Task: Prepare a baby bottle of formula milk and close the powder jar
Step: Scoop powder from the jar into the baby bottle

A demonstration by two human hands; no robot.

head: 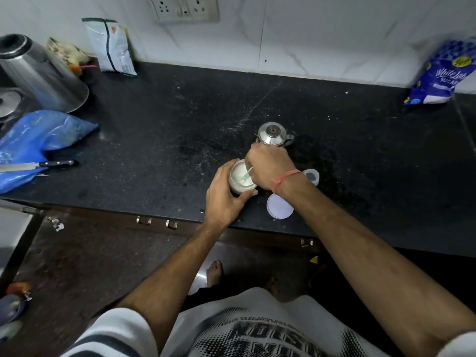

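The powder jar [242, 177] stands open near the front edge of the black counter [360, 155]; the left hand [226, 195] wraps round its side while the right hand [268, 167] pinches a scoop [247, 174] dipped into the powder, so scooping seems underway. Its lid [280, 206] lies just right, the baby bottle [312, 176] beyond, contents unclear, a small steel kettle [273, 134] behind; filling, capping and closing remain.

We worked at a black counter [180, 124]: powder jar [240, 180] near centre, its lid [280, 206] at five o'clock, steel kettle [273, 134] at twelve, knife [38, 165] at nine, sugar bag [443, 73] at two
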